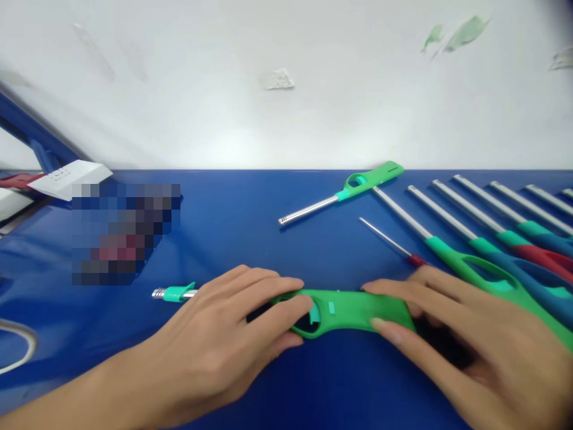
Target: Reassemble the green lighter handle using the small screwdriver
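A green long-nosed lighter [344,310] lies flat on the blue table [250,233] in front of me. My left hand [219,340] is closed over its trigger end, with fingers curled on top of the body. My right hand [452,334] grips the handle end from the right. A short metal tip with a teal collar [172,293] sticks out to the left of my left hand. A thin rod with a red end [394,243] lies just beyond my right hand.
Another green lighter [344,192] lies farther back. Several long lighters with green, blue and red handles [492,239] are lined up at the right. A white socket strip [69,178] sits at the far left, near a blurred patch.
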Demonstrator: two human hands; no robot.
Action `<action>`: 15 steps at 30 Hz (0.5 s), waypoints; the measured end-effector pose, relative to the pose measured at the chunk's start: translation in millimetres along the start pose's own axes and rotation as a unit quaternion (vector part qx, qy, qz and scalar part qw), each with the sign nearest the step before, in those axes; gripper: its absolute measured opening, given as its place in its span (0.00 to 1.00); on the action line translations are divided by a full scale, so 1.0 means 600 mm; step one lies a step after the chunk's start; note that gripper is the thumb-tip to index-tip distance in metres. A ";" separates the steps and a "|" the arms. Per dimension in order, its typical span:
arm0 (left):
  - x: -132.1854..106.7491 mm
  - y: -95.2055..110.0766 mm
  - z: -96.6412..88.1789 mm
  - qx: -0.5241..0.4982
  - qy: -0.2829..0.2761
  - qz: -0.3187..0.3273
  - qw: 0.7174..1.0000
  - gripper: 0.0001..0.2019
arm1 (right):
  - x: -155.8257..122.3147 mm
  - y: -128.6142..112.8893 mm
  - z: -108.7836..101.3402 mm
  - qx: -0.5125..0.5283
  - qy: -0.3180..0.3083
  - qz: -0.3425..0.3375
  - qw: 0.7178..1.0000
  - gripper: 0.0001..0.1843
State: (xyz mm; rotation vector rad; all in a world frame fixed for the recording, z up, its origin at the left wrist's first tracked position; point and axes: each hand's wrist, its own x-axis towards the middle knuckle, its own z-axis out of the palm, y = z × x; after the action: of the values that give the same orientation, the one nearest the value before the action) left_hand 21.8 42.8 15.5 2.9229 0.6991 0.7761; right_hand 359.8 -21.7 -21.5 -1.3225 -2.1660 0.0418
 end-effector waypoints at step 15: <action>0.009 0.011 0.016 -0.054 0.058 -0.014 0.997 0.11 | 0.005 -0.010 0.005 -0.043 -0.022 -0.095 0.994 0.16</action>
State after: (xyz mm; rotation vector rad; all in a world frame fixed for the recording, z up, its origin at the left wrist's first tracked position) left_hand 33.4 40.3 10.5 2.7840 0.6825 0.9546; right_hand 352.7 -21.6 -20.5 -1.1645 -2.3460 -0.0990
